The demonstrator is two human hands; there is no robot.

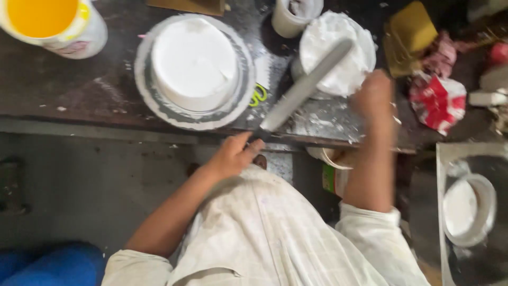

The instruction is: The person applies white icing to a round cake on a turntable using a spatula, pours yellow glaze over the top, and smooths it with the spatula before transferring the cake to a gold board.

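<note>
The left hand (233, 153) is closed around the handle of a long palette knife (307, 85), blade angled far-right over the bowl of white cream (338, 50). The right hand (373, 95) steadies the bowl's near-right rim; its grip cannot be judged. The iced white cake (193, 61) sits left on its turntable (159, 108). Judgement: the blade is best kept flat when loading.

one head-worn view looks steeply down, close over the worktop (79, 90) filling the frame's upper half.
</note>
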